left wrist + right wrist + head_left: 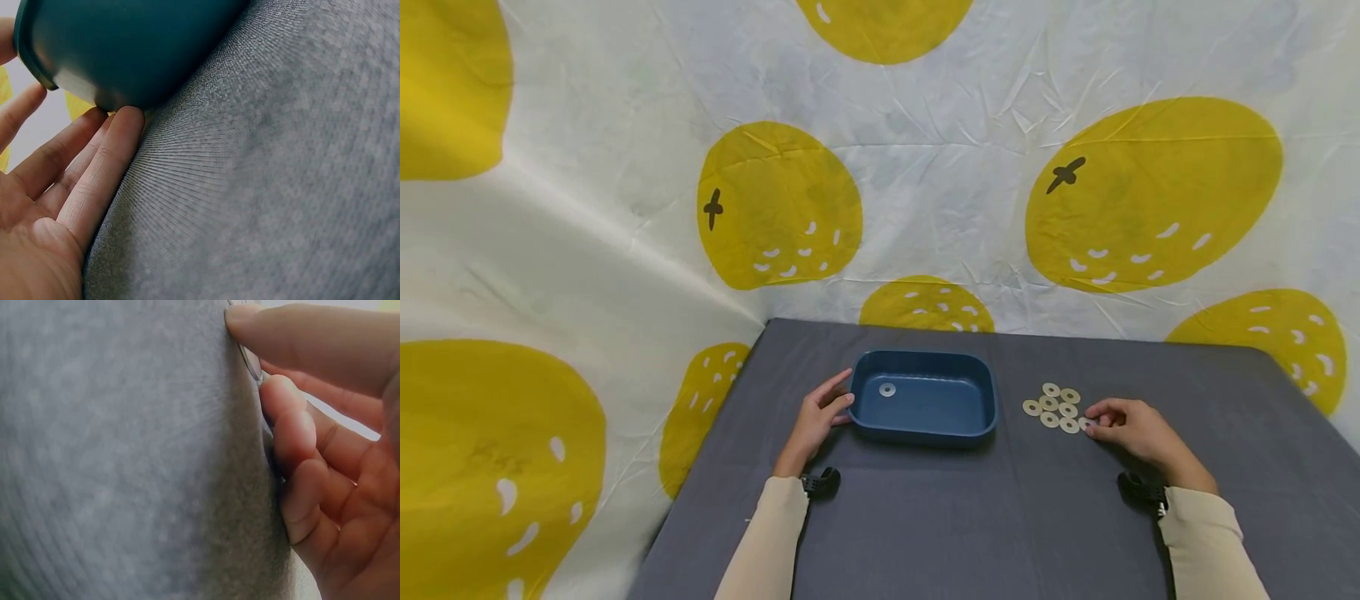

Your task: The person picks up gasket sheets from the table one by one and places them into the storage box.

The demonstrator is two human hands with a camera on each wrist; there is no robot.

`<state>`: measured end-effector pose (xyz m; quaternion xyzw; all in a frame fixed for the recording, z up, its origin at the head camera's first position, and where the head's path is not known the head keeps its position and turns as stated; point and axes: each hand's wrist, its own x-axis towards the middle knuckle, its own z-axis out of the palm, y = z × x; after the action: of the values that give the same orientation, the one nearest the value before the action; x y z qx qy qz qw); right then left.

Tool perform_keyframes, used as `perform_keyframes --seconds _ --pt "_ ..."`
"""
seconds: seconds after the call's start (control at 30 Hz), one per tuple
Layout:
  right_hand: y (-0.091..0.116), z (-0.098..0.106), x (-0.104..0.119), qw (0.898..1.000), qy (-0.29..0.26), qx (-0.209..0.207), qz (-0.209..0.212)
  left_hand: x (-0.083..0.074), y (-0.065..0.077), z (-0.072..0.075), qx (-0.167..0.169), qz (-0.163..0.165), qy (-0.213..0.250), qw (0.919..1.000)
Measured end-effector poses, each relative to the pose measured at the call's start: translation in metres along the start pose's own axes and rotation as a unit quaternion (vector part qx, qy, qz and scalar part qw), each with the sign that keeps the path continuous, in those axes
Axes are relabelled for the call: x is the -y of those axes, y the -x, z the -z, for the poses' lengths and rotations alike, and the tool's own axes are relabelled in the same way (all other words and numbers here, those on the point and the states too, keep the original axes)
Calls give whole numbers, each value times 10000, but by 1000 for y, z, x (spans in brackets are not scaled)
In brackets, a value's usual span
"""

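Note:
A blue rectangular tray (921, 435) stands on the table, with one flat metal washer (887, 390) lying inside toward its left end. My left hand (812, 423) rests against the tray's left end. In the left wrist view its nearly straight fingers (103, 169) touch the outer wall of the tray (131, 56). To the right of the tray lies a cluster of several washers (1048, 403) on the cloth. At the cluster's right edge my right hand (1138, 432) pinches a washer (1086, 424) at table level. The right wrist view shows that washer (252, 362) between thumb and curled fingers.
A dark grey cloth (925, 525) covers the table. Behind and to the left hangs a white curtain (940, 208) with large yellow fruit prints. Each wrist carries a black strap (823, 483) with a small device.

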<state>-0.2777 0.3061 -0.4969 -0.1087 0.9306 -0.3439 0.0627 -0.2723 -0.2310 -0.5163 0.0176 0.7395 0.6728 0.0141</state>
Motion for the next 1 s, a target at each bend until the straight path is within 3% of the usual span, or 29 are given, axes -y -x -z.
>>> perform_keyframes --seconds 0.47,1.0 --pt "2 -4 3 10000 9 -8 -5 3 1 -2 133 -19 -11 9999" --pt "1 -3 6 9999 -101 34 25 2 1 0 33 -57 -96 9999"
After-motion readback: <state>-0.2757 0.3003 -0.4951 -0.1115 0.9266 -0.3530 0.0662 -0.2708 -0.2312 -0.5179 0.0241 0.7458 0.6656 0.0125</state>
